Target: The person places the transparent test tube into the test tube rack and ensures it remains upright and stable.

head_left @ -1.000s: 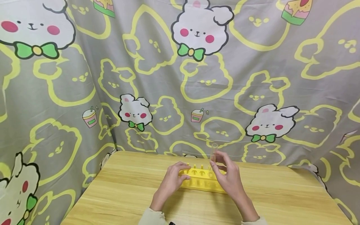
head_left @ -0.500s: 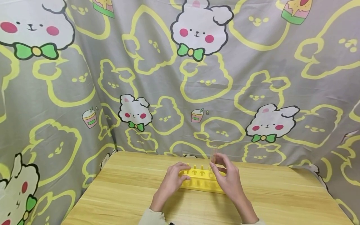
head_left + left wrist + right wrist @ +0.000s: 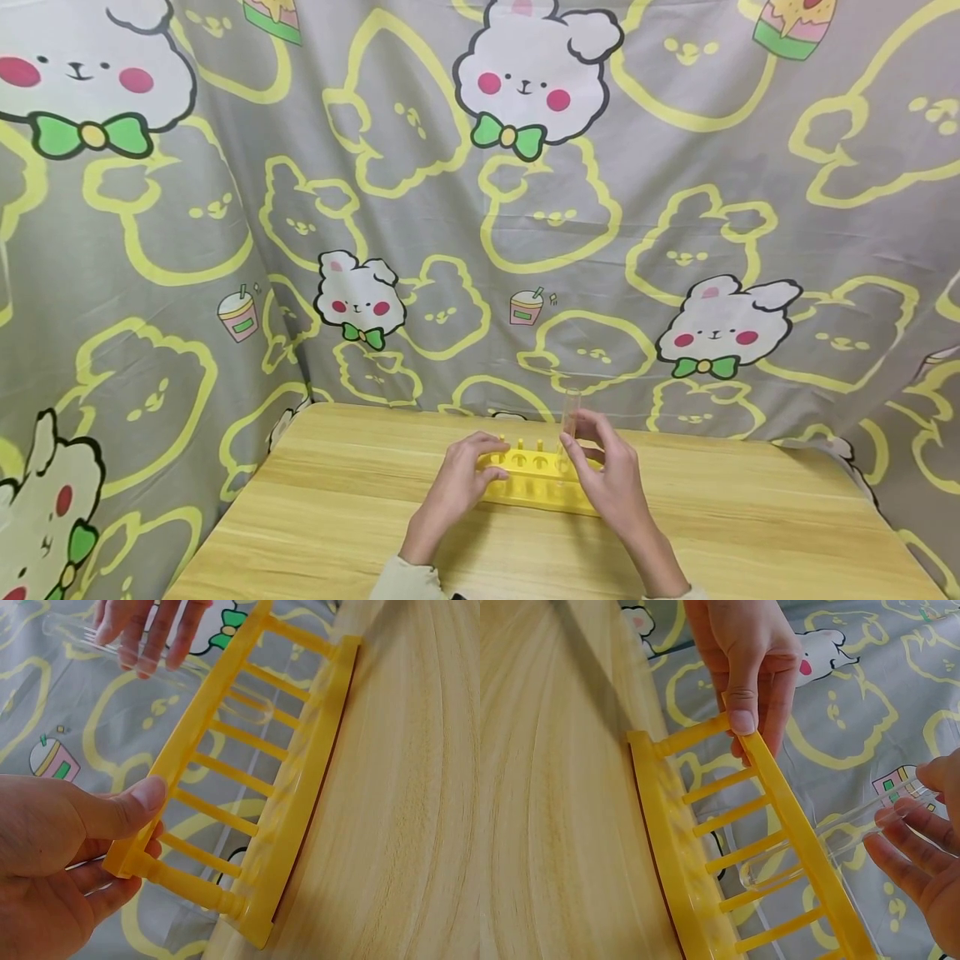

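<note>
A yellow test tube rack (image 3: 536, 497) stands on the table in the head view. My left hand (image 3: 461, 473) grips the left end of its top rail, thumb on the near side, as the left wrist view shows. Between thumb and fingers, my right hand (image 3: 611, 467) pinches a clear glass test tube (image 3: 572, 404) near the rack's right part. The tube passes down through a hole in the top rail. In the right wrist view its rounded bottom (image 3: 751, 876) hangs between the top rail and the base, above the base.
Short yellow pegs (image 3: 520, 445) rise along the rack's back edge. The wooden table (image 3: 337, 500) extends to both sides and in front of the rack. A grey cloth with rabbit prints (image 3: 450, 217) hangs behind the table and along its sides.
The test tube and my right hand have come down very slightly at the rack. My left hand keeps its grip on the left end, and the rack has stayed in place.
</note>
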